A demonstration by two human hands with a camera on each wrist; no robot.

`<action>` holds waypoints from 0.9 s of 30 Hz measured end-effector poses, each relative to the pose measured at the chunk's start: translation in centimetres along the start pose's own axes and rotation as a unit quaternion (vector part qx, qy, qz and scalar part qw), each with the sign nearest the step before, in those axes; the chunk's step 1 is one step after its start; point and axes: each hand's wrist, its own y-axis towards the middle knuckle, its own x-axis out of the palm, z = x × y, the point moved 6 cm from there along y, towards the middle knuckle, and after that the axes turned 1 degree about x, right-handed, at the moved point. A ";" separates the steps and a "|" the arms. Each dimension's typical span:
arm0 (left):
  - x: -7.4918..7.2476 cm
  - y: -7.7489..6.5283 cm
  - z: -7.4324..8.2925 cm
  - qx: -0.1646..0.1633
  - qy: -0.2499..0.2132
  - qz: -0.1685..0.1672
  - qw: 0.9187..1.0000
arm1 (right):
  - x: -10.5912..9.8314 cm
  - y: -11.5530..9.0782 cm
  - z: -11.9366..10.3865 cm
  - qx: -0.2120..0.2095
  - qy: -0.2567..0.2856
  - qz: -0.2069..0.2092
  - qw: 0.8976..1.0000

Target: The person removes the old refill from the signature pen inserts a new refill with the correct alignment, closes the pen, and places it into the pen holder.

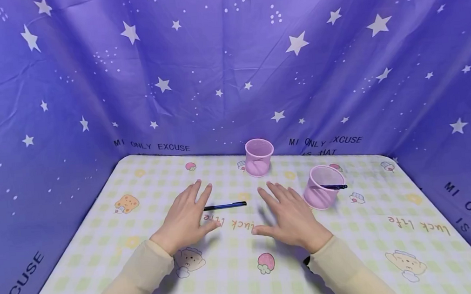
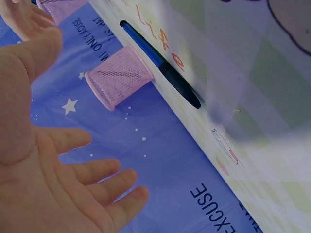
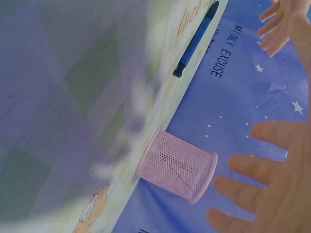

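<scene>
A blue pen with black ends lies on the table between my two hands. My left hand, fingers spread and nearly straight, hovers left of the pen, overlapping its left end in the head view. To the right, my right hand is spread in the same way, palm down and holding nothing. Just beyond it stands a pink mesh pen cup with a dark pen sticking out over its rim. Another pink mesh pen cup stands upright farther back; the left wrist view shows its mesh wall.
A checked tablecloth with cartoon prints and lettering covers the table. Purple curtains with white stars hang behind the table and on both sides. Something small and black shows at the right wrist.
</scene>
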 end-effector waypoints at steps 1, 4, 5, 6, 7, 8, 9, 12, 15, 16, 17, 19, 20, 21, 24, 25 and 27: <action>0.0 0.1 -0.1 -0.002 -0.003 -0.002 1.000 | 0.1 0.2 0.0 0.000 0.001 -0.003 1.000; 0.0 0.3 -0.2 -0.012 -0.011 -0.008 1.000 | 0.1 0.6 -0.1 -0.001 0.006 -0.007 1.000; 0.0 0.4 -0.3 -0.014 -0.013 -0.008 1.000 | 0.1 0.8 -0.2 -0.001 0.007 -0.007 1.000; 0.0 0.4 -0.4 -0.015 -0.015 -0.008 1.000 | 0.1 1.0 -0.2 -0.001 0.009 -0.008 1.000; 0.0 0.5 -0.4 -0.017 -0.015 -0.008 1.000 | 0.1 1.1 -0.3 0.000 0.011 -0.010 1.000; 0.0 0.6 -0.5 -0.017 -0.013 -0.007 1.000 | 0.2 1.2 -0.3 0.000 0.013 -0.014 1.000; 0.0 0.7 -0.6 -0.018 -0.011 -0.006 1.000 | 0.3 1.4 -0.3 0.001 0.014 -0.019 1.000; 0.0 1.0 -0.8 -0.019 -0.005 -0.002 1.000 | 0.8 1.8 -0.5 0.003 0.015 -0.035 0.999; 0.0 1.2 -1.1 -0.018 -0.001 0.000 1.000 | 1.2 2.3 -0.7 0.002 0.017 -0.043 0.999; 0.0 1.2 -1.2 -0.016 -0.002 0.001 1.000 | 1.3 2.5 -0.8 0.000 0.018 -0.043 0.999; 0.0 1.3 -1.2 -0.015 -0.002 0.001 1.000 | 1.5 2.7 -0.9 -0.002 0.017 -0.043 0.999; 0.1 1.4 -1.4 -0.011 -0.001 0.000 1.000 | 1.7 3.0 -1.0 -0.004 0.021 -0.045 0.999; 0.1 1.5 -1.5 -0.010 -0.002 -0.001 1.000 | 1.8 3.2 -1.1 -0.004 0.020 -0.047 0.999; 0.2 1.5 -1.5 -0.009 -0.003 -0.002 1.000 | 1.9 3.3 -1.1 -0.004 0.021 -0.050 0.999; 0.4 1.7 -1.8 -0.011 -0.005 -0.012 1.000 | 2.1 3.8 -1.3 -0.004 0.022 -0.060 0.998; 0.4 1.7 -1.8 -0.012 -0.005 -0.016 1.000 | 2.2 3.9 -1.3 -0.004 0.024 -0.063 0.998; 0.6 1.8 -2.0 -0.016 -0.007 -0.025 1.000 | 2.3 4.2 -1.5 -0.008 0.030 -0.065 0.997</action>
